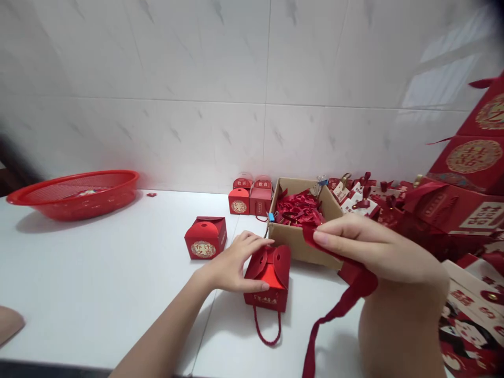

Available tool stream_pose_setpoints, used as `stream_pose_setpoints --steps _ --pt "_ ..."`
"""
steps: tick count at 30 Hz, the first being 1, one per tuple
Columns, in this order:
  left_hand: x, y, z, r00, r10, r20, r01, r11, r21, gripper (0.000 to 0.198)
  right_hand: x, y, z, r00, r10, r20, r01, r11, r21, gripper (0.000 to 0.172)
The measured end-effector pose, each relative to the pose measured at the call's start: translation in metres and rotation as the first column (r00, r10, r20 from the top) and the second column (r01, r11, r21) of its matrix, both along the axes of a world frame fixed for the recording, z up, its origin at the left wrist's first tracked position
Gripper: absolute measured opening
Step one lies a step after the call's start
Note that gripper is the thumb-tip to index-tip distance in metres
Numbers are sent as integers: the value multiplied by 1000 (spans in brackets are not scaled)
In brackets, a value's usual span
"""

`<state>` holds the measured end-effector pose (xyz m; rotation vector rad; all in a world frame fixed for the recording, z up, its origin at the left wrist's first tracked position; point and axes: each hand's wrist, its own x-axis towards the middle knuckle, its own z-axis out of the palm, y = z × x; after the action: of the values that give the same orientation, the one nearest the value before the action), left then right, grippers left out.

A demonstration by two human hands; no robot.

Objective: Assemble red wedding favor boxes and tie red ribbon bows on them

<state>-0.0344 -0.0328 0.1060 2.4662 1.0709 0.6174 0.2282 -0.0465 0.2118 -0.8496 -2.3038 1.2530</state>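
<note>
The left hand [238, 264] grasps a red box [273, 283] on the tabletop [118, 278]. The right hand [356, 241] pinches a dangling ribbon [360, 289] just beside an open carton [291, 242].

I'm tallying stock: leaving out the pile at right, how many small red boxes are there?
4: one box at the left hand, a second box left of it, a third box and a fourth box side by side near the wall. Others may be hidden.
</note>
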Motion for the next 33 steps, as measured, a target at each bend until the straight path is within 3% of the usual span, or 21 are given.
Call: stream_pose_setpoints --steps 4,9,13,17,22,29,33 --pt "-9 -1 -1 998 62 -22 -62 998 13 68 -18 40 -21 934 144 327 -125 989 -78 42" --pt "-1 1 -10 980 106 171 -101 994 -33 23 -42 79 -43 865 332 375 -246 934 -258 40" --pt "7 1 -17 965 84 247 -78 996 -33 21 -48 89 -56 857 358 370 -233 911 -341 38" --pt "10 0 -20 974 42 223 -43 999 0 33 -51 92 -61 873 350 340 -221 905 -364 39" --pt "11 0 -19 966 31 258 -30 1000 -10 32 -53 88 -58 866 339 367 -227 921 -317 37" --pt "10 4 -22 926 123 356 -53 978 -201 34 -51 84 -58 875 297 383 -231 950 -209 34" --pt "12 5 -23 886 182 428 -67 961 -269 30 -54 83 -56 857 233 459 -224 972 -75 34"
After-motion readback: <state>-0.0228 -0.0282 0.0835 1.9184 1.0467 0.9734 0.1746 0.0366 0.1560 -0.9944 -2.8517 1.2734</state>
